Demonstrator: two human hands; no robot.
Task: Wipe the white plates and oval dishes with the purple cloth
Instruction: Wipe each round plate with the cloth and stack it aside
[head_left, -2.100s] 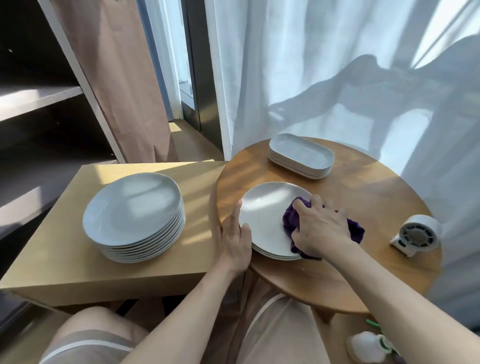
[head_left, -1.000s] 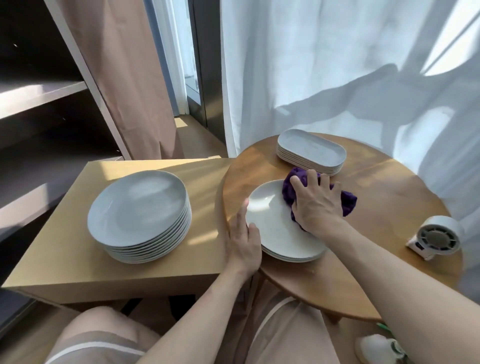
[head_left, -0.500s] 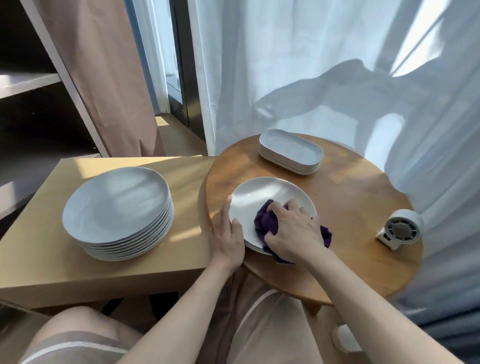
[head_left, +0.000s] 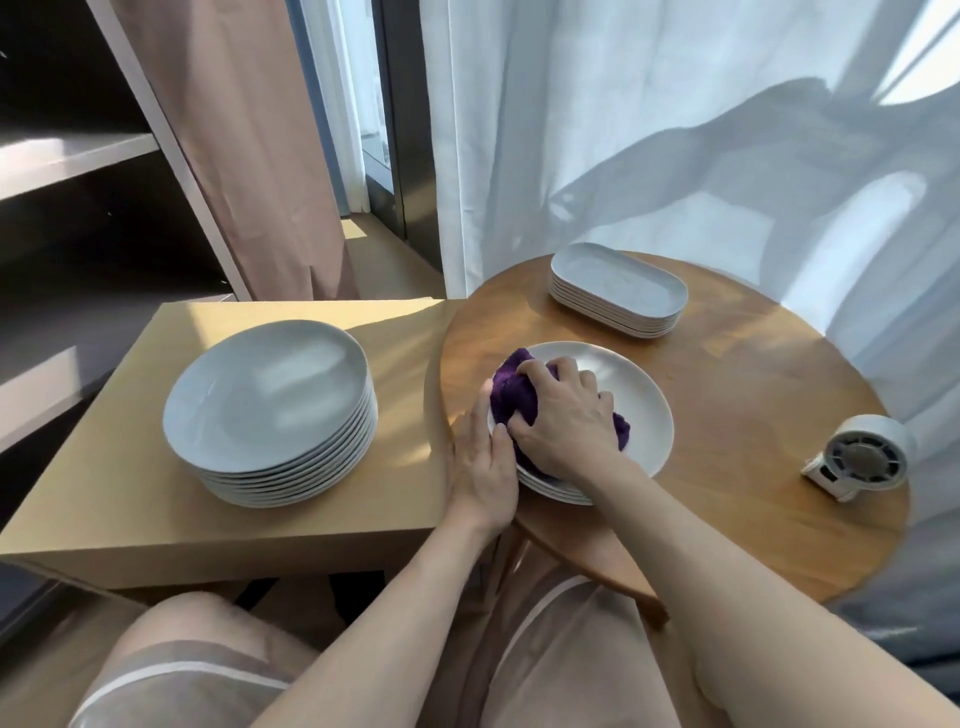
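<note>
A short stack of white round plates (head_left: 641, 410) lies on the round wooden table (head_left: 753, 395). My right hand (head_left: 563, 415) presses the bunched purple cloth (head_left: 511, 392) onto the left part of the top plate. Beside it, my left hand (head_left: 480, 467) grips the stack's left rim with thumb and fingers. A taller stack of white round plates (head_left: 270, 405) sits on the light square table (head_left: 119, 467) to the left. A stack of white oval dishes (head_left: 618, 288) rests at the far side of the round table.
A small white fan (head_left: 860, 457) stands at the right edge of the round table. White curtains hang behind it, a beige curtain and dark shelves stand at the left. My knees are below the tables.
My right hand has swept the purple cloth around the top plate, from its right side to the far edge, then the near part, and now the left side. My left hand stays on the rim.
</note>
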